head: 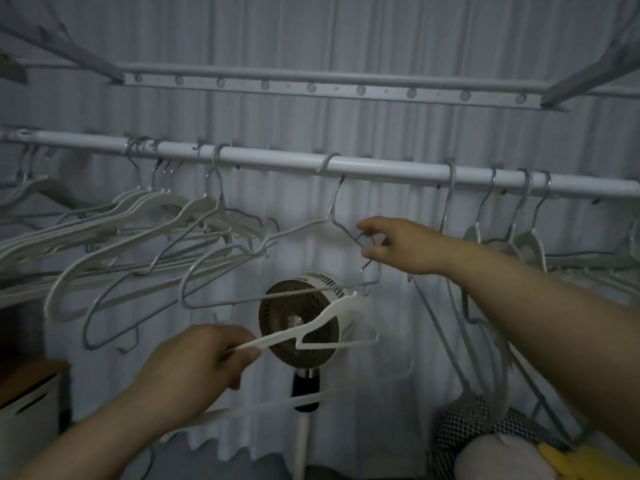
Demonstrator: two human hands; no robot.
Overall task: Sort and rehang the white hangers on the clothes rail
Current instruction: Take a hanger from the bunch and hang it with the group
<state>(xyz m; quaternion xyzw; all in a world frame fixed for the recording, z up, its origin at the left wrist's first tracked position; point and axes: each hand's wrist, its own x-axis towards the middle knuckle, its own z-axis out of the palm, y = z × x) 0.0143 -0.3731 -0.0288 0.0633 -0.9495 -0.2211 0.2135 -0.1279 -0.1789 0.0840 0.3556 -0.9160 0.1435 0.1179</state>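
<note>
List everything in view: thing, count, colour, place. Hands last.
clothes rail: one, white, across the middle.
upper bar: one, grey, above the rail.
left hangers: many, uncountable, white and grey, rail's left.
wire hanger: one, grey, hooked mid-rail.
right hangers: at least four, white and grey, rail's right.
white plastic hanger: one, white, off the rail.
fan: one, white, dark grille, behind.
curtain: one, pale, backdrop.
box: one, white, lower left.
chequered bundle: one, black-and-white, lower right.
left hand: grips the white plastic hanger.
right hand: pinches the wire hanger.
</note>
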